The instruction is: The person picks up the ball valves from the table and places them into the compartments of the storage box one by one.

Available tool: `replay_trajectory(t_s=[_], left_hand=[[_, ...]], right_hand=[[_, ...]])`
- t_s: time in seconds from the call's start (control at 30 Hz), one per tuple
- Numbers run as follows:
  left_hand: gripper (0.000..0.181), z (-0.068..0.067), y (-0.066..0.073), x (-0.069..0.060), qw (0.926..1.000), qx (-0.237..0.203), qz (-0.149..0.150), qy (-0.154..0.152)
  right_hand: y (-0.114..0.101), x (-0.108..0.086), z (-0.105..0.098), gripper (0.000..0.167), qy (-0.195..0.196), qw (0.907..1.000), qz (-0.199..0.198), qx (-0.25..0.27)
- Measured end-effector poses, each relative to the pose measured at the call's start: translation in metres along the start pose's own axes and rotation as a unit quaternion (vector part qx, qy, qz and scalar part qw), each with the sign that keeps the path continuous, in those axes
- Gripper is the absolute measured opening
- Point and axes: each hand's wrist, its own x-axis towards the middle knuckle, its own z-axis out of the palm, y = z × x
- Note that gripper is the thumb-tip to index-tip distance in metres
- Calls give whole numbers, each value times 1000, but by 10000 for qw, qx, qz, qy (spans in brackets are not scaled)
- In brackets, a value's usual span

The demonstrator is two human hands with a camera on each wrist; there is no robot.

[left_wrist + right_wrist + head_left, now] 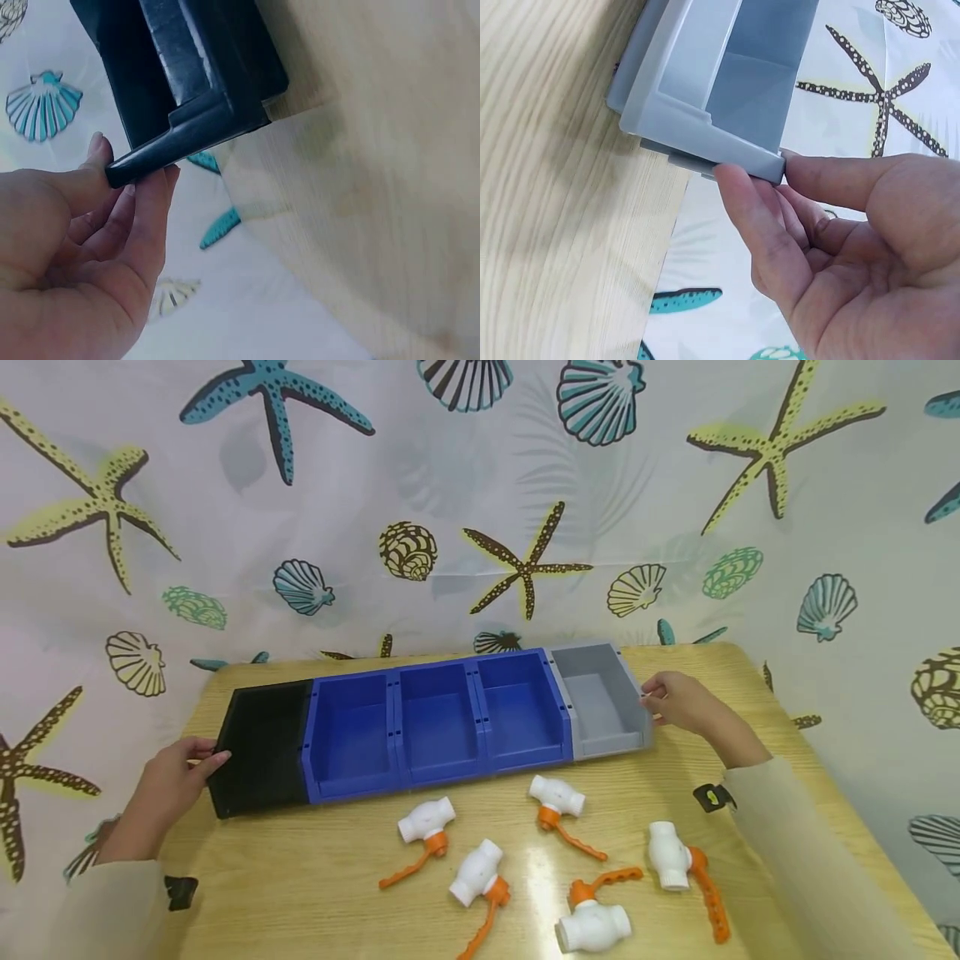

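on outer bins [258,768], left hand [178,770] and right hand [677,700]

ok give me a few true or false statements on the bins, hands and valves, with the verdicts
1. The left hand grips the black bin. True.
2. Three blue bins stand between the black bin and the gray bin. True.
3. The right hand grips a blue bin. False: it grips the gray bin.
4. The white valves lie inside the bins. False: they lie on the table.
5. Five valves are in view. True.
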Motion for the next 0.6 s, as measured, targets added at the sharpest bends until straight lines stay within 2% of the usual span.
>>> replay_trajectory(t_s=[0.2,0.47,0.6], left_hand=[[50,13,22,20,9999,-3,141,-63],[54,20,46,38,9975,-137,284,-633],[52,25,52,45,9963,-151,401,-743]], right_hand=[[20,-14,-11,35,117,9999,59,89],[48,-31,-23,37,382,9992,-38,147],[54,-36,-26,36,473,9987,-48,173]])
